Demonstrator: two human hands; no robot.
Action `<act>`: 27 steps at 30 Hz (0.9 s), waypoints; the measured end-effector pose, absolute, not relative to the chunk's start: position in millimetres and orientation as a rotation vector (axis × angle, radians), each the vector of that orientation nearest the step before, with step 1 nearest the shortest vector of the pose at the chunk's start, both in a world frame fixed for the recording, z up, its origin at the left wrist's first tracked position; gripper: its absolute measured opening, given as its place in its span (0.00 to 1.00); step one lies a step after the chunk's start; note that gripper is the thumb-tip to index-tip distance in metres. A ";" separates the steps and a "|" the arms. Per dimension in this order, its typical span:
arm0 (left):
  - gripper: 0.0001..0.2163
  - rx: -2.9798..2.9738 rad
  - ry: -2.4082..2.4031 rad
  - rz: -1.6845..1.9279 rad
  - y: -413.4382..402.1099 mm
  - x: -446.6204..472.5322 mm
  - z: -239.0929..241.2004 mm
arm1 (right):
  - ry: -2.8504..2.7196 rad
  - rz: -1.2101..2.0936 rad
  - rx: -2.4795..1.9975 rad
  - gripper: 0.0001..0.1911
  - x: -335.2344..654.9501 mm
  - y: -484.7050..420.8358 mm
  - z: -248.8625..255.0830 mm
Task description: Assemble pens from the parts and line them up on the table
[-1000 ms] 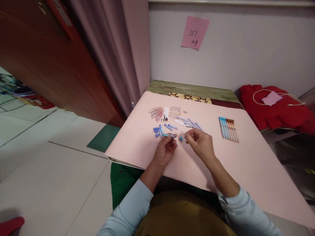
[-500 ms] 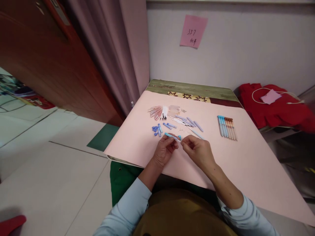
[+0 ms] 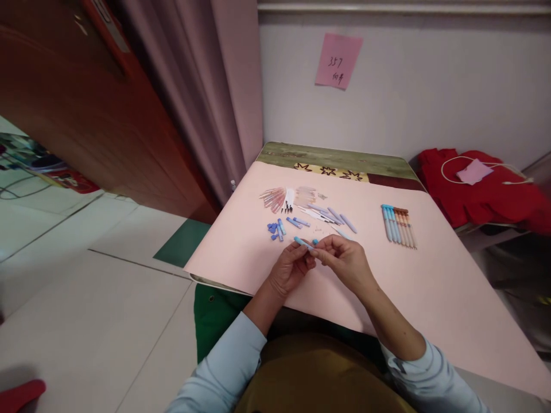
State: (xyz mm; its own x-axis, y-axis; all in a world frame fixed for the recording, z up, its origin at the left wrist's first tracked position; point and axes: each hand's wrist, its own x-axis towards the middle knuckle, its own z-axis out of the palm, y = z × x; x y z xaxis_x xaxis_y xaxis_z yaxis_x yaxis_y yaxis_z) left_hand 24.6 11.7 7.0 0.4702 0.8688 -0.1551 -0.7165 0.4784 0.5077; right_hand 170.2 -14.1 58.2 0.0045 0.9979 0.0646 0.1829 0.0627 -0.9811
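My left hand (image 3: pixel 287 268) is closed around a short light-blue pen barrel (image 3: pixel 300 241), whose blue end sticks out to the upper left. Thumb and fingers of my right hand (image 3: pixel 348 263) pinch together at the barrel's right end; what lies between the fingertips is mostly hidden. A small bright-blue piece (image 3: pixel 315 241) shows just behind the fingers. Left of it lie dark-blue clips (image 3: pixel 272 229) and short blue tubes (image 3: pixel 281 226). Beyond my hands are pale blue-violet barrels (image 3: pixel 348 223) and white refills with dark tips (image 3: pixel 289 198).
Assembled blue pens (image 3: pixel 387 222) and brown pens (image 3: pixel 403 228) lie in a row at the right of the pink-covered table (image 3: pixel 439 298). Clear pinkish tubes (image 3: pixel 274 198) fan out at the back. A red cloth (image 3: pixel 447 198) sits beyond the table's right edge; a brown door (image 3: pixel 129 126) stands left.
My right fingertips have moved left, closing up against the barrel's end and my left hand. A thin white bit visible between the hands is now covered. The view has tilted slightly.
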 end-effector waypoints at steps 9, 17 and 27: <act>0.11 0.483 0.439 0.984 12.7 23.5 1.9 | -1.296 1.195 -1.238 0.19 165.5 -13.7 53.3; 0.06 0.615 0.570 1.174 13.2 32.0 -0.3 | -1.588 0.560 -1.559 0.11 170.6 -21.8 36.9; 0.12 0.489 0.666 1.243 16.1 32.9 0.9 | -1.519 0.597 -1.554 0.10 196.0 -19.5 36.7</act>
State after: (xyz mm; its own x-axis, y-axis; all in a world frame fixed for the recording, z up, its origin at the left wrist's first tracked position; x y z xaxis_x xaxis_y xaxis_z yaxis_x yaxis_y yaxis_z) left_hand 32.9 16.1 0.9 0.1766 0.9652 -0.1931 -0.6953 0.2612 0.6696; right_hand 196.0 -19.5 36.7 0.1446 0.9636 0.2250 0.5520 0.1101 -0.8265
